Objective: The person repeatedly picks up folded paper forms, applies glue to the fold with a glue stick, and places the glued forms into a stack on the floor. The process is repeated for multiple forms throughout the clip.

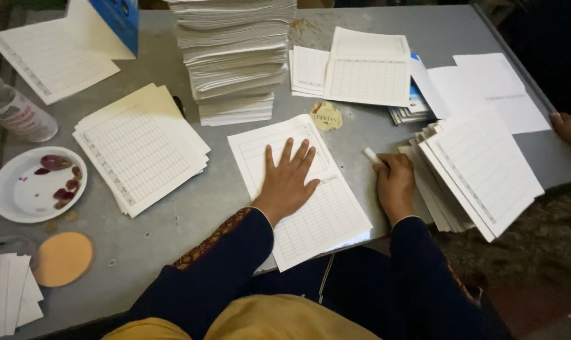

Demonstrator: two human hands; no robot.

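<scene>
My left hand point(288, 179) lies flat, fingers spread, on a white ruled sheet point(326, 220) that sits on the grey table point(191, 208) in front of me. My right hand point(395, 182) rests just right of that sheet, fingers curled around a small white stick-like object point(370, 155). Next to my right hand lies a fanned stack of ruled sheets point(480, 173). Both arms wear dark blue sleeves.
A tall pile of paper point(235, 56) stands at the back centre. More ruled stacks lie at left point(141, 148), back left point(52, 56) and back right point(367, 69). A white plate point(11, 195), a plastic bottle point(18, 110) and an orange disc point(62, 258) sit left. Another person's hand point(569, 128) is at the right edge.
</scene>
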